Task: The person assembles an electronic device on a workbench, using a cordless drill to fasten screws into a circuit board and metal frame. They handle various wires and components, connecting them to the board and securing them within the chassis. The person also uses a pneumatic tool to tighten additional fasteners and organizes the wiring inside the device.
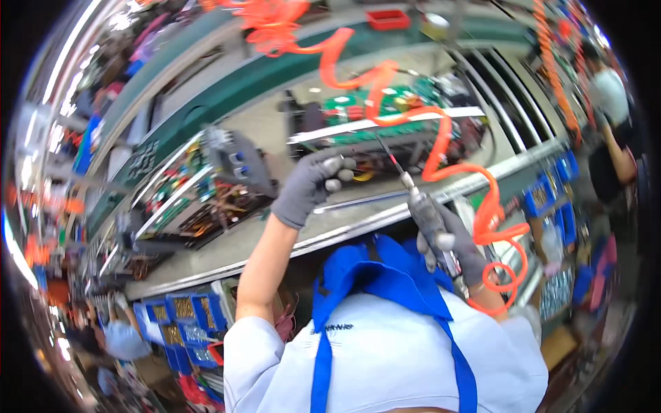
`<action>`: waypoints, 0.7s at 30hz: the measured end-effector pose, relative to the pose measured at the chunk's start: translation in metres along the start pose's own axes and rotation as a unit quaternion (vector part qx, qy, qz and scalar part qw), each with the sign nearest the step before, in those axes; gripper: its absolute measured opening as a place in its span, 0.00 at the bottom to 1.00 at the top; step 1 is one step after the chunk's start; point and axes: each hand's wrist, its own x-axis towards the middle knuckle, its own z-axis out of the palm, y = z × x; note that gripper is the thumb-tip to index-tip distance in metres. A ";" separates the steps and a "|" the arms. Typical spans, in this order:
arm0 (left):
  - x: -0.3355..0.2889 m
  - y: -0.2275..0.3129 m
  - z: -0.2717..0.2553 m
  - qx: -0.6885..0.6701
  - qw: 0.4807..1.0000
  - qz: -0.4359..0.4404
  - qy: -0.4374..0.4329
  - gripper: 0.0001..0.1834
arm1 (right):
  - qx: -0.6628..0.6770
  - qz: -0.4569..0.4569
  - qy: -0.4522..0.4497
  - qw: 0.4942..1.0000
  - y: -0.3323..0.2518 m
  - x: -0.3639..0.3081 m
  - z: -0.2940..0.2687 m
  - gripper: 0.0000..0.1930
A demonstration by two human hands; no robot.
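Observation:
My right hand [463, 241], in a grey glove, is wrapped round an air screwdriver [428, 219]. The driver's long thin bit points up and to the left, toward a chassis with green circuit boards [403, 100]. An orange coiled hose [441, 141] runs near the driver and across that chassis. My left hand [317, 182], also gloved in grey, is raised in front of the chassis's left part. Its fingers are curled with the tips close together; whatever they may hold is too small to make out.
A second chassis [200, 186] with boards and wires stands on the line to the left. Blue bins [182, 310] of small parts sit at the lower left, and more blue bins [540, 196] at the right. A red tray [387, 19] lies beyond. Other people work at both sides.

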 end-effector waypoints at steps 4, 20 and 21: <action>0.080 -0.008 0.060 0.053 0.997 -0.030 -0.057 0.22 | -0.020 -0.012 0.104 0.994 -0.017 -0.017 -0.042 0.38; 0.235 0.009 0.085 0.569 0.793 0.122 -0.181 0.14 | -0.177 -0.059 0.246 0.951 0.007 -0.012 -0.053 0.45; 0.235 0.009 0.085 0.585 0.782 0.120 -0.180 0.14 | -0.173 -0.064 0.248 0.951 0.008 -0.009 -0.054 0.45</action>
